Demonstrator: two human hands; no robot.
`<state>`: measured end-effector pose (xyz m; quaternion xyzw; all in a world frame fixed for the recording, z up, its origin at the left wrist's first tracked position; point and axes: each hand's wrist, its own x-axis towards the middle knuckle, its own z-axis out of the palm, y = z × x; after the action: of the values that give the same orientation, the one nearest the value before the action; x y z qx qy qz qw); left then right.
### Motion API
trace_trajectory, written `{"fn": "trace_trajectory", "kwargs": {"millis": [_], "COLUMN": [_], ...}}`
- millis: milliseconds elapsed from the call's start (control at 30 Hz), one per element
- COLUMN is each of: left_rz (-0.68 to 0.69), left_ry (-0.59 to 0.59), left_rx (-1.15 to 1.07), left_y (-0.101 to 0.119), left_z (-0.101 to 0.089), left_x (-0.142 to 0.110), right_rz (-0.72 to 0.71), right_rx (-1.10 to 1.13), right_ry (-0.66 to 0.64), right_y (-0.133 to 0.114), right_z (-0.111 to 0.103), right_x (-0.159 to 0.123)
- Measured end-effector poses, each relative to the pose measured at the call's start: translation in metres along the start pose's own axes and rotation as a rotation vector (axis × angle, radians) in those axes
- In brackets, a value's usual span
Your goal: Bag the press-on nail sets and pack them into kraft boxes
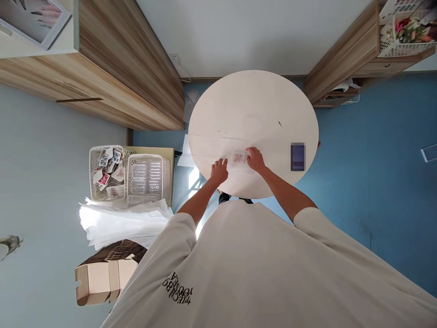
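Note:
A small clear plastic box (238,157) with reddish pieces inside lies on a thin white wrapping sheet (208,148), which spreads across the round table (252,105) and hangs past its left edge. Just left of the box, my left hand (219,171) rests on the sheet, fingers a little apart and nothing seen in them. On the other side, my right hand (256,159) is close to the box's right edge, its thumb and fingers apart. Whether its fingertips touch the box or the sheet is too small to tell.
A dark phone-like rectangle (298,157) lies at the table's right. To the left stand a basket of printed packs (107,173) and a basket of clear boxes (147,177). Below them are stacked white sheets (126,223) and an open cardboard box (102,280). Wooden cabinets (136,68) flank the table.

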<state>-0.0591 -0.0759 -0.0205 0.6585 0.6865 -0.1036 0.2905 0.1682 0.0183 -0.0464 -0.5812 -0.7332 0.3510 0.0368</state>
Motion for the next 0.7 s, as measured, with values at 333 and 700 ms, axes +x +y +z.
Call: {"fn": "trace_trajectory", "kwargs": {"millis": [333,700], "left_rz": [0.116,0.276], "left_ry": [0.007,0.02], "left_rx": [0.055,0.006], "left_y": [0.005,0.042], "left_z": [-0.005,-0.006], "left_x": [0.032,0.046], "right_rz": [-0.084,-0.071], "right_rx": [-0.446,-0.373], "right_ry": [-0.108,-0.212], "right_y": [0.025,0.016], "right_z": [-0.011,-0.001], "right_x": [-0.039,-0.077]}}
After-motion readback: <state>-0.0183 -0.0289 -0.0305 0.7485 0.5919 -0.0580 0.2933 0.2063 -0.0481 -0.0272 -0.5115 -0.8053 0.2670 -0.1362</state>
